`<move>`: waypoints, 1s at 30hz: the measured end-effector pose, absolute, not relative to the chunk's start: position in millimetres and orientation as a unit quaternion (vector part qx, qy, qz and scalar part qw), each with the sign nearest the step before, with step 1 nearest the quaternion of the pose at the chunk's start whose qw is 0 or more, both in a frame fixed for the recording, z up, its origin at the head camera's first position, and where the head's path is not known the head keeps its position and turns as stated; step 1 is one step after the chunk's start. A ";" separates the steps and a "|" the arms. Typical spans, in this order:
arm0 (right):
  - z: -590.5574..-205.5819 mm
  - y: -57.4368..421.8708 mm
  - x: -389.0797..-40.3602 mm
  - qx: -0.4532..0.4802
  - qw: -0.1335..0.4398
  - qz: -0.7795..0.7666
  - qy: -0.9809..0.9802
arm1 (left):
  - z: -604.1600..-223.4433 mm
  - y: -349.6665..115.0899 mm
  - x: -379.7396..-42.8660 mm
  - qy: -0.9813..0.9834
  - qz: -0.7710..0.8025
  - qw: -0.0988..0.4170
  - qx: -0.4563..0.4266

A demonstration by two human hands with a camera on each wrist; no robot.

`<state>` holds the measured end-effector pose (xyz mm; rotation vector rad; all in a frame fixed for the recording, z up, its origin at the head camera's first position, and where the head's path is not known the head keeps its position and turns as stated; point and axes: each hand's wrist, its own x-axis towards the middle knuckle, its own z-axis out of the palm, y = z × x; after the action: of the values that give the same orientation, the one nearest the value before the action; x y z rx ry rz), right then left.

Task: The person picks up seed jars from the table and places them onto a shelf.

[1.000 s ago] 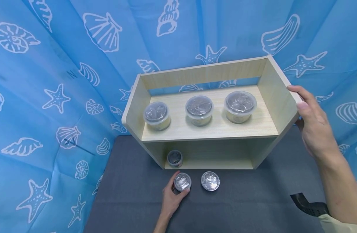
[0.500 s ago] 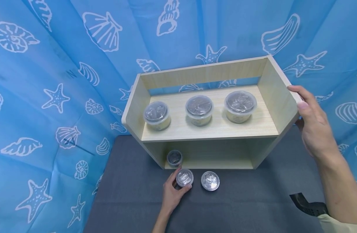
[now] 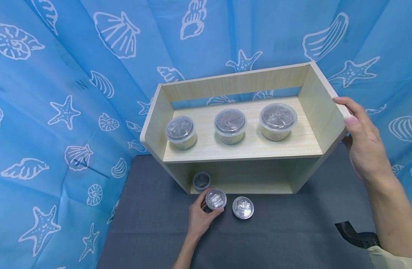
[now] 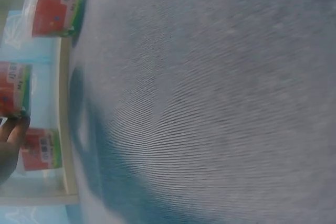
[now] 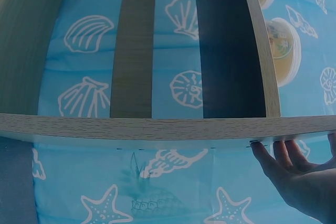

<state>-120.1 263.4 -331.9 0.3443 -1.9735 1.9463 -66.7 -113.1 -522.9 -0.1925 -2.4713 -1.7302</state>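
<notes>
My left hand (image 3: 199, 219) grips a small round lidded tub (image 3: 216, 199) between thumb and fingers, in front of the shelf's lower opening. In the left wrist view this tub (image 4: 13, 88), labelled red and green, is held off the cloth. A second small tub (image 3: 243, 207) stands on the cloth just to its right. Inside the lower level, at the left end, sits another small tub (image 3: 202, 181). My right hand (image 3: 365, 144) holds the right side panel (image 3: 322, 108) of the pale wooden shelf (image 3: 246, 151), thumb at the front edge.
Three larger lidded tubs stand in a row on the upper level: left tub (image 3: 181, 132), middle tub (image 3: 230, 126), right tub (image 3: 278, 121). A dark grey cloth (image 3: 276, 239) covers the table. Blue curtain (image 3: 125, 93) with white shells hangs behind and at the left.
My left hand has moved the small tub forward and slightly right, closer to the shelf's lower opening. The right hand stays on the side panel.
</notes>
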 end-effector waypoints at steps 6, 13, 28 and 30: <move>-331.3 264.3 -119.2 0.120 0.168 0.684 -0.700 | -529.1 -110.2 -77.3 -0.821 -0.566 0.056 -0.059; -330.1 267.4 -119.1 0.109 0.150 0.683 -0.707 | -552.5 -108.1 -94.1 -0.807 -0.582 0.060 -0.082; -322.3 276.0 -122.2 0.095 0.111 0.643 -0.752 | -512.2 -87.0 -111.3 -0.780 -0.614 0.034 -0.118; -319.9 274.3 -121.7 0.086 0.112 0.618 -0.774 | -508.5 -84.6 -112.2 -0.777 -0.615 0.035 -0.127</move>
<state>-121.7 274.3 -319.9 0.2513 -2.2719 1.8140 -112.2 -84.6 -508.5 -0.3915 -2.3899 -1.8909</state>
